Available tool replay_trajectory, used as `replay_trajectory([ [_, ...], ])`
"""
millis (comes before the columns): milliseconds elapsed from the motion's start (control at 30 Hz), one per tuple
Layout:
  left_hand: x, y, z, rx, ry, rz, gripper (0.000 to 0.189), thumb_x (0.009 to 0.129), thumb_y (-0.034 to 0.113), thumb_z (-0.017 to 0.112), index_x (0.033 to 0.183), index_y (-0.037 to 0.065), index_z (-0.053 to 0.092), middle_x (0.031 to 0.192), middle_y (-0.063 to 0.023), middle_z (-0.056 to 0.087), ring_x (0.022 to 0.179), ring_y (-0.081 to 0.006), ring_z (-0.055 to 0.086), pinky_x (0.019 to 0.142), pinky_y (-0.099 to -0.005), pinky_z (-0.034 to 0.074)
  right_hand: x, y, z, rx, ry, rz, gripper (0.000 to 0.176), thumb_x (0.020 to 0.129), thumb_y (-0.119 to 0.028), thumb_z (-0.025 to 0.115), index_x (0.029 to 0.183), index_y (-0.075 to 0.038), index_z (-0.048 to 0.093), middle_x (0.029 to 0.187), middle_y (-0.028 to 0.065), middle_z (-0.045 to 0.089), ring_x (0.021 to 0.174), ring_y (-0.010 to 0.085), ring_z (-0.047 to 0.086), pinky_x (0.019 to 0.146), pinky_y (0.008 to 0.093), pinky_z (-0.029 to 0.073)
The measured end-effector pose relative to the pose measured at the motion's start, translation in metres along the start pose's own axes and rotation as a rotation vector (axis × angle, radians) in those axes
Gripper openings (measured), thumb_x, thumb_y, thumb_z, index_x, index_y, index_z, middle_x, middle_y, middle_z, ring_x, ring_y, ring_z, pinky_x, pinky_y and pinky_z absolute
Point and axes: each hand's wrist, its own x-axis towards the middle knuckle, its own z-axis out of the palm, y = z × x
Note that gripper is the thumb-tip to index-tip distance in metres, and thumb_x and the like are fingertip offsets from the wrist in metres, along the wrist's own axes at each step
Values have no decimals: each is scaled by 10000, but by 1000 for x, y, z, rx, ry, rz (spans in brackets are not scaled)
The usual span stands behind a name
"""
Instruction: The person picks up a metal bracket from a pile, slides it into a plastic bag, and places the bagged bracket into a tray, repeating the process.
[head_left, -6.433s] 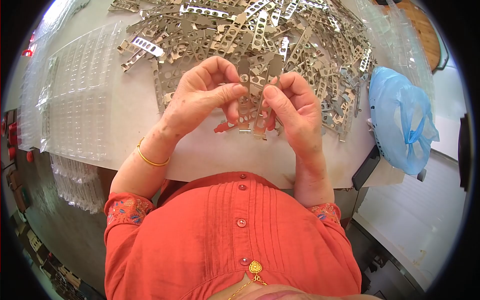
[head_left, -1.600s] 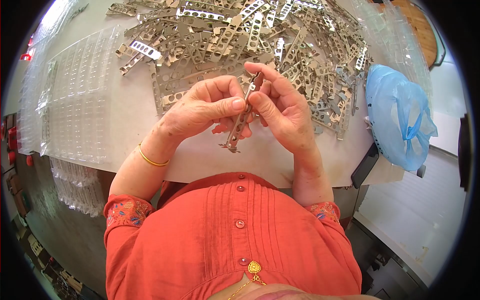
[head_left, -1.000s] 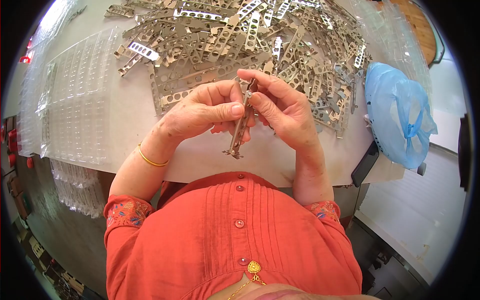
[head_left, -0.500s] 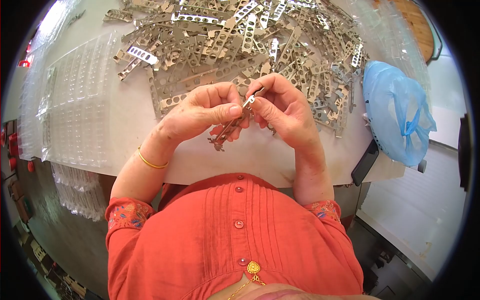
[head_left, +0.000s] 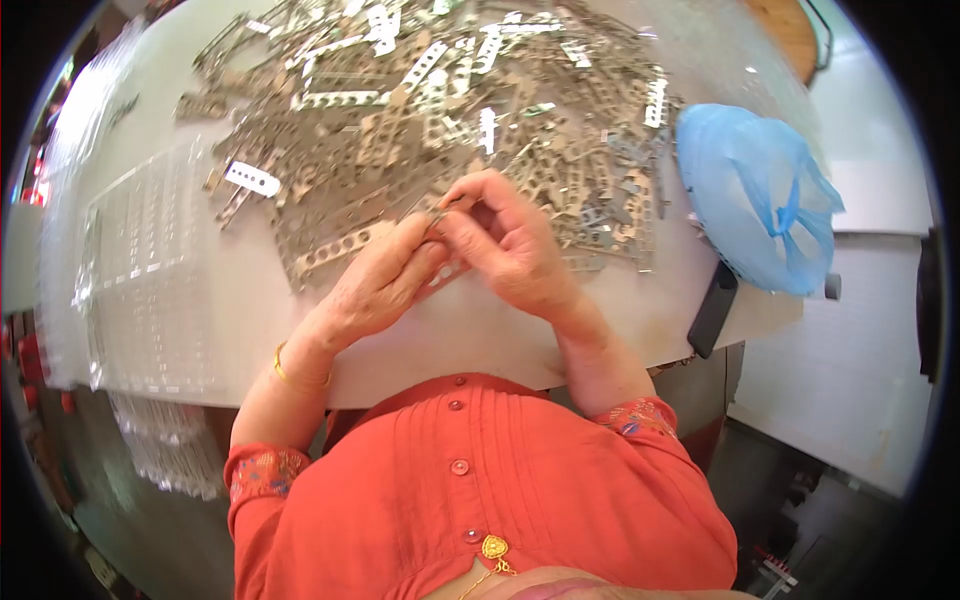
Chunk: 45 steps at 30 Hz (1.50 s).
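My left hand (head_left: 378,285) and my right hand (head_left: 505,245) meet over the white table (head_left: 480,335), just in front of a big heap of perforated metal strips (head_left: 440,110). Both hands pinch a thin stack of metal strips (head_left: 438,215) between thumbs and fingertips. Most of that stack is hidden by my fingers; only a short end shows. The frame is blurred by head motion.
Clear plastic blister trays (head_left: 150,270) lie on the left of the table and more hang below its edge. A blue plastic bag (head_left: 755,200) sits at the right, with a dark phone-like slab (head_left: 712,310) at the table's right corner.
The held strips have tipped from upright to nearly flat and are now mostly hidden in my fingers. My hands have dropped toward the table, and the view has shifted.
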Motion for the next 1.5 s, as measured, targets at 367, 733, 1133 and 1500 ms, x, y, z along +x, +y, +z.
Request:
replay_trajectory([
  [367, -3, 2, 9, -83, 82, -72, 187, 1086, 163, 445, 1019, 33, 562, 620, 43, 459, 500, -38, 415, 458, -207, 340, 0, -2, -9, -272, 33, -194, 126, 949, -64, 638, 1060, -28, 592, 889, 34, 616, 783, 89, 610, 691, 250, 511],
  [733, -3, 4, 10, -170, 94, -121, 198, 1086, 178, 445, 943, 58, 509, 649, 49, 404, 504, -42, 356, 452, -202, 312, -30, -86, -56, -540, 603, -690, 92, 965, -54, 633, 1054, -36, 627, 919, 51, 624, 803, 123, 589, 713, 257, 492],
  [1133, -3, 7, 12, -223, 67, -141, 215, 1084, 221, 463, 946, 66, 516, 619, 51, 393, 484, -48, 369, 445, -207, 344, -90, -148, -284, -1364, 1254, -300, 149, 952, -124, 591, 1019, -17, 670, 997, 150, 705, 911, 305, 677, 794, 401, 536],
  [1500, -2, -2, 12, -172, 55, -153, 199, 1082, 217, 470, 957, 70, 521, 614, 51, 399, 481, -47, 365, 443, -198, 338, -61, -152, -277, -1506, 1076, 321, 360, 867, -411, 697, 951, -61, 713, 921, 158, 737, 917, 324, 706, 786, 426, 546],
])
